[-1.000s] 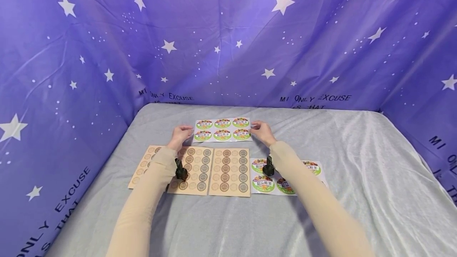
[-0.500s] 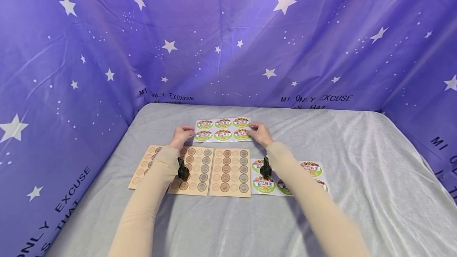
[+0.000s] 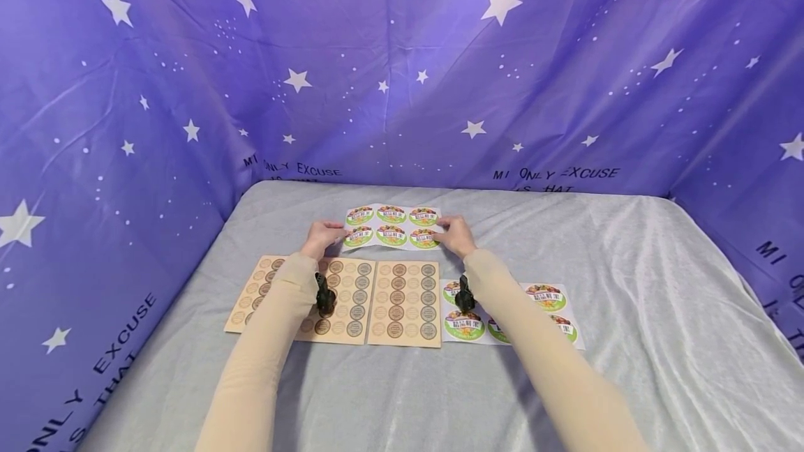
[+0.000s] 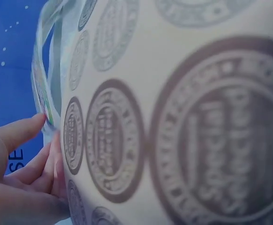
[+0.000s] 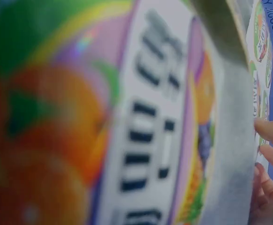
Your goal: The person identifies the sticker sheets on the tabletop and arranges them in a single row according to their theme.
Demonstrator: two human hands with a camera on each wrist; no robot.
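A white sheet of oval fruit stickers (image 3: 392, 227) lies across the far middle of the grey cloth, slightly bowed. My left hand (image 3: 323, 236) pinches its left edge; in the left wrist view the thumb (image 4: 26, 131) lies over the edge, with the other fingers below. On the opposite side my right hand (image 3: 457, 236) pinches the right edge, its fingertips overlapping the last stickers. Closer to me are brown sheets of round stickers (image 3: 404, 303), side by side, partly covered by the left forearm. Another fruit sticker sheet (image 3: 465, 326) lies right of them, under the right forearm.
A wrinkled grey cloth (image 3: 659, 340) covers the table. Purple curtains with white stars (image 3: 389, 124) stand behind it and on both sides. Black wrist cameras (image 3: 324, 298) hang below each wrist, close over the nearer sheets.
Both hands have shifted slightly toward each other, and the far fruit sticker sheet, flatter before, now bows between them. The nearer sheets have stayed in place.
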